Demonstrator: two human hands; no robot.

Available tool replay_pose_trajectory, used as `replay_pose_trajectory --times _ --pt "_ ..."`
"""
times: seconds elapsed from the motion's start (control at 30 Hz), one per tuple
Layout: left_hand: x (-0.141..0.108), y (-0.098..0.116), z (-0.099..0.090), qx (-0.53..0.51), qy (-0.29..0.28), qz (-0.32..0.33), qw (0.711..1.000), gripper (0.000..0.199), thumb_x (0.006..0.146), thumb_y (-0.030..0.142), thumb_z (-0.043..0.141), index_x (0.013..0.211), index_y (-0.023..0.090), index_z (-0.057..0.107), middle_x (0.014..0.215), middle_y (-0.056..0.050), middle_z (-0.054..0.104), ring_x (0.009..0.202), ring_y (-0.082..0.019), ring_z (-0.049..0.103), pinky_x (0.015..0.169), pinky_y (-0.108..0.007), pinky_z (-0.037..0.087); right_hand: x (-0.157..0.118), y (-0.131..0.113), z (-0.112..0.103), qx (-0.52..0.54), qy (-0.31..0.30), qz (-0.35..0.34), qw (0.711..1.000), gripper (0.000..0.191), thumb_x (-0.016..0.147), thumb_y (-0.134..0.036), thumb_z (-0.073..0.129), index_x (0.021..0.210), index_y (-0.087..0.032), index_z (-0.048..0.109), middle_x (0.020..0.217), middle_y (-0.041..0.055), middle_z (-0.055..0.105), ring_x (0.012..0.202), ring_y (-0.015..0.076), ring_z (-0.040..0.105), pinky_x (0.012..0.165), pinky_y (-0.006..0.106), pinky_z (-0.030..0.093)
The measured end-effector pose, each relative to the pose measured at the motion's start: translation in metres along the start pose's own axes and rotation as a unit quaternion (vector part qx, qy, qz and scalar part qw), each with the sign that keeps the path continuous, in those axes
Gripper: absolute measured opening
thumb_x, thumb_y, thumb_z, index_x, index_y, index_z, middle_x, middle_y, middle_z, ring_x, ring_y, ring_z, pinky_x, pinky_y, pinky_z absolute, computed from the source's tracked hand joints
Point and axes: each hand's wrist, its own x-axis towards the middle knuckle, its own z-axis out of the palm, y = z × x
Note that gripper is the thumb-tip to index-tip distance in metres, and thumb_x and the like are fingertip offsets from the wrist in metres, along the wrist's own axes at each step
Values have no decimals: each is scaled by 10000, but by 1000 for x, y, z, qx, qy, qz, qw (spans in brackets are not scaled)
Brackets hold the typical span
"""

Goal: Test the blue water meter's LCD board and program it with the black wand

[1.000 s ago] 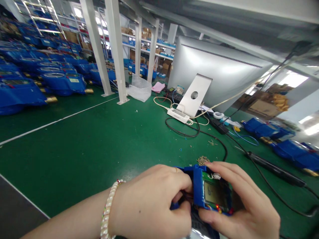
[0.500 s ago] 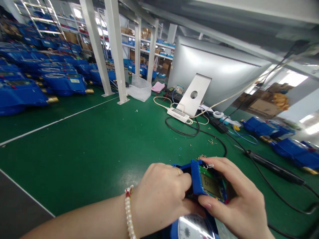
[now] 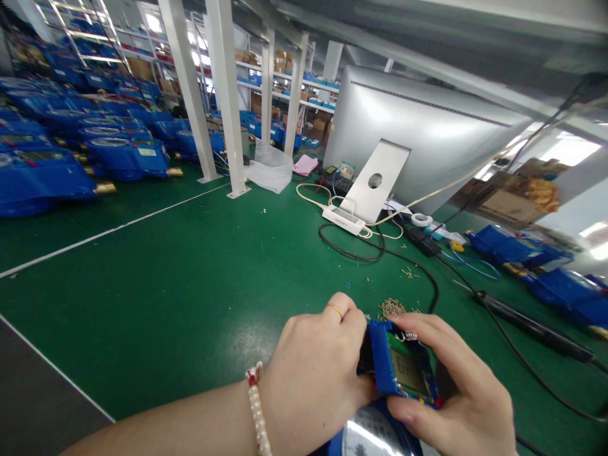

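Head view: the lower part of the blue meter [image 3: 399, 370] is cut off by the frame edge, and its dial glass is only partly seen. The left hand [image 3: 313, 380] and the right hand [image 3: 456, 392] hold it, fingers closed around its blue box from both sides. The display faces up, long axis running away from the fingers. Beyond the fingers, small screws [image 3: 392, 307] lie on the green tabletop [image 3: 190, 278].
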Motion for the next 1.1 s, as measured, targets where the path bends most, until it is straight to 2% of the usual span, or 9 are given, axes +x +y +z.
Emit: replay_pose_trajectory --times 0.17,0.3,0.53,0.87,1.1 --pt "3 0 -2 -3 -38 -6 999 83 782 251 518 844 196 520 826 -28 630 652 -231 618 573 -358 508 1 1 -1 -30 -18 -23 999 586 792 -579 600 1171 -139 525 1064 96 612 995 171 599 881 211 491" --pt "6 -2 -2 -10 -33 16 999 48 778 237 536 793 195 520 791 -24 629 651 -228 617 561 -341 497 5 2 -5 -60 -18 -44 997 590 778 -575 618 1160 -136 527 1061 96 597 987 169 589 895 201 480" --pt "8 -3 0 -8 -22 1 1000 164 777 324 603 776 199 497 745 -11 602 623 -222 600 544 -339 489 13 8 -6 -36 -45 -30 998 574 785 -614 579 1156 -178 535 1054 79 622 990 172 604 870 222 492" --pt "10 -2 1 51 -7 6 999 70 743 160 491 808 183 490 777 -47 587 609 -226 604 511 -337 503 14 14 3 -13 -55 -35 998 556 777 -584 615 1149 -177 541 1034 85 633 960 182 614 821 253 510" --pt "7 0 4 75 0 17 997 51 786 178 486 815 175 528 773 -52 599 604 -228 603 509 -336 489 11 13 3 -6 -58 -27 998 574 735 -534 690 1156 -174 539 1033 90 624 956 198 603 792 279 516"
